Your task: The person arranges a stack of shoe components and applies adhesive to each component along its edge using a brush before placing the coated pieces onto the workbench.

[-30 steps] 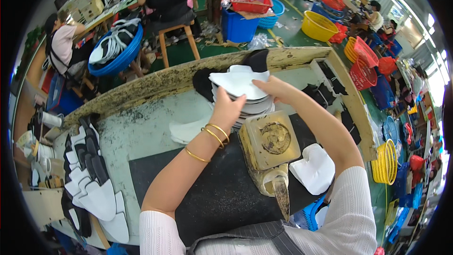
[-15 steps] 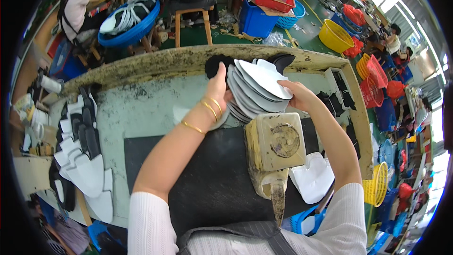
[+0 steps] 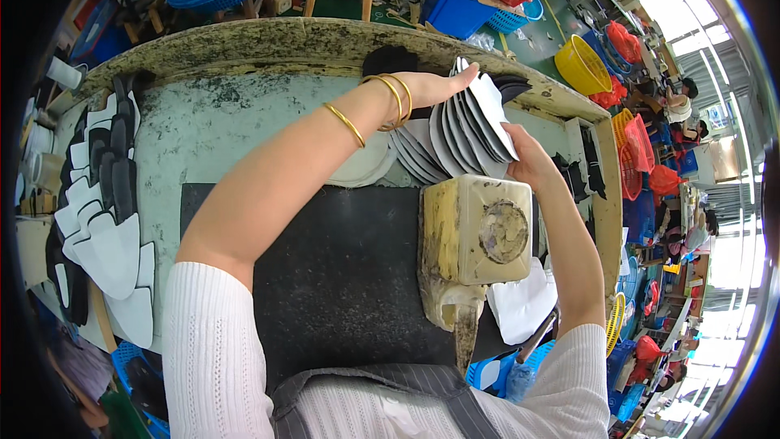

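Observation:
A fanned stack of flat white shoe-sole-shaped pieces with grey undersides (image 3: pixel 463 134) stands tilted at the far middle of the bench. My left hand (image 3: pixel 431 88) reaches across its upper left edge, thumb stretched along the top; the other fingers are mostly hidden. At the right edge of the stack my right hand (image 3: pixel 530 153) is closed on the pieces. Several lower pieces spread to the left, beside a pale round-edged piece (image 3: pixel 364 164) lying flat. Dark pieces (image 3: pixel 513 85) show just behind the stack.
A stained cream plastic container (image 3: pixel 479 232) stands close in front of the stack, on a black mat (image 3: pixel 337 284). White and black cut pieces (image 3: pixel 106 240) pile up at left. A white sheet-like piece (image 3: pixel 520 301) lies right of the container. A raised wooden rim (image 3: pixel 268 49) borders the bench.
My left hand has moved right and up, from beside the stack to over its upper edge. The pieces have turned more upright and fanned apart. The whole view has shifted a little.

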Tool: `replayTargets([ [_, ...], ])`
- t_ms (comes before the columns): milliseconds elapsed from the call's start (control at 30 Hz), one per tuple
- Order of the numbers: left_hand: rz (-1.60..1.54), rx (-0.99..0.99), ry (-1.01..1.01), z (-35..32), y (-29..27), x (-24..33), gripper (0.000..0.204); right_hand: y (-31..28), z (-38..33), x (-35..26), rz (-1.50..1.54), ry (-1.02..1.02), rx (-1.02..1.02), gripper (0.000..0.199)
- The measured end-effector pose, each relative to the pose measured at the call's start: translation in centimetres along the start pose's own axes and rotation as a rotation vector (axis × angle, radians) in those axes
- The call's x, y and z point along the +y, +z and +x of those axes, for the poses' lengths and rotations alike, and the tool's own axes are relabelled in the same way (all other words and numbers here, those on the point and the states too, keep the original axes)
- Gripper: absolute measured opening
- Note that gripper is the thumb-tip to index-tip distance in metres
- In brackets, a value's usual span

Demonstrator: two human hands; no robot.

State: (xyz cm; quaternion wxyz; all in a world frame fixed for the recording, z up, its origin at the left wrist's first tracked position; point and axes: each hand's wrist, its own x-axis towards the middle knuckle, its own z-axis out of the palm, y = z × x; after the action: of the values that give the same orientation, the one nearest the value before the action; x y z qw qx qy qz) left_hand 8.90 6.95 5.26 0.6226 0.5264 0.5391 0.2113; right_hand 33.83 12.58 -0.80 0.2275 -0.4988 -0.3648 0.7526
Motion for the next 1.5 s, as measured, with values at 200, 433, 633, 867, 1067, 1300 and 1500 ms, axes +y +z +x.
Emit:
replayTargets([
  [200,0.256,0.086,-0.038,2.2,0.3,-1.4,0.117,0.5,-0.3,0.3,0.022,-0.014,0.073,0.028],
  [433,0.463,0.226,-0.012,2.5,1.0,-0.1,0.114,0.1,0.0,0.8,0.015,-0.038,0.048,0.042],
  [633,0.384,0.210,0.089,3.5,0.5,0.8,0.093,-0.5,0.4,1.2,0.067,-0.034,0.057,0.039],
  [867,0.463,0.511,-0.056,4.5,2.4,-1.0,0.096,-0.1,0.1,1.0,0.046,-0.039,0.100,0.038],
  [1067,0.466,0.533,0.161,2.7,5.5,0.2,0.090,0.7,0.0,1.3,0.188,0.041,-0.042,0.039],
  [1300,-0.088,0.581,0.182,6.6,7.4,1.1,0.058,-3.9,1.8,2.7,0.002,-0.137,0.101,0.060],
  [1500,-0.701,0.251,0.732,1.0,5.6,2.7,0.055,2.3,-7.4,-2.5,-0.018,-0.696,0.278,0.060],
])
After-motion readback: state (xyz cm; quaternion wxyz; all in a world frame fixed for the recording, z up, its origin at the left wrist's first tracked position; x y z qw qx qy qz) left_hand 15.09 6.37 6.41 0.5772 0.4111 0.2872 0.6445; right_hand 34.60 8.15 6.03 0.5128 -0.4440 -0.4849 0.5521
